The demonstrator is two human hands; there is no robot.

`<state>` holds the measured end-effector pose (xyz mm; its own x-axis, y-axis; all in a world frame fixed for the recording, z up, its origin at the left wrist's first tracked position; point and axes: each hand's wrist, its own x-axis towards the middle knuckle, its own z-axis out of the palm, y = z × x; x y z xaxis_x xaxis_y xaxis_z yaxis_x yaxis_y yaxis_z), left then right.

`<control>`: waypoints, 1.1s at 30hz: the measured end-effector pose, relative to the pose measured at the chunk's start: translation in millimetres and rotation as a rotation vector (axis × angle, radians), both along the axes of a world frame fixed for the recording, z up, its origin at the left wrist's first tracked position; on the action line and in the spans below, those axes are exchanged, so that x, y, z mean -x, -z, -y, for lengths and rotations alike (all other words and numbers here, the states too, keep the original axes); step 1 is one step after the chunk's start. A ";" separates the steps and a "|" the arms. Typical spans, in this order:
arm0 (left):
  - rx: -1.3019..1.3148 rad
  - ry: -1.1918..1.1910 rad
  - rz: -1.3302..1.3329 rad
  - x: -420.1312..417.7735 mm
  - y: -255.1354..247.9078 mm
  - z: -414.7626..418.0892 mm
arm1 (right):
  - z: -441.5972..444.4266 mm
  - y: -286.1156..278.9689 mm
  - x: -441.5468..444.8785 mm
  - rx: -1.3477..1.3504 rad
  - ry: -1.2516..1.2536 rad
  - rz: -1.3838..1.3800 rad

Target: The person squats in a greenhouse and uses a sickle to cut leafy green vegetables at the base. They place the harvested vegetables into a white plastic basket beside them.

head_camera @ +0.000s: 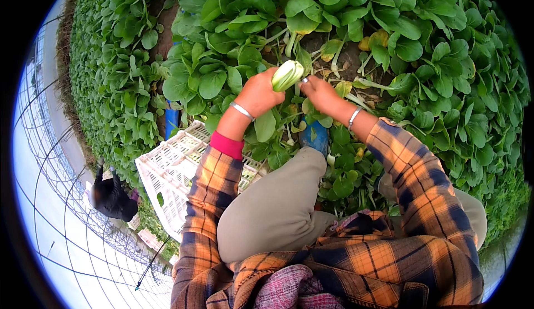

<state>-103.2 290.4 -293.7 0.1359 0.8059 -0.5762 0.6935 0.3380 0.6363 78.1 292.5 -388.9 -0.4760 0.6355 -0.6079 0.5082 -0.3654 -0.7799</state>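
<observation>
My left hand grips a head of bok choy, its pale cut base pointing up and away from me. Close by that base, my right hand has its fingers curled, with a ring on one of them. Whether anything sits inside those fingers is hidden. Below and around both hands grow leafy bok choy plants. Loose leaves and pale stalks, some yellowed, lie on the brown soil beyond my hands.
A white slatted plastic crate stands at my left, partly behind my sleeve. My blue boot is planted among the plants. Farther left, a person in dark clothes bends near other crates. Greenhouse framing arches beyond.
</observation>
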 end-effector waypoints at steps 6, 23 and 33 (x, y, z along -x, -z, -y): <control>0.053 0.049 -0.429 16.3 16.6 -10.2 | -5.4 7.3 27.7 0.173 -0.060 0.080; 0.140 -0.153 -0.361 74.8 69.8 40.0 | -12.5 -0.4 38.8 0.302 -0.235 0.166; 0.147 -0.179 -0.365 67.7 59.5 41.4 | -15.7 28.3 52.3 0.279 -0.403 0.155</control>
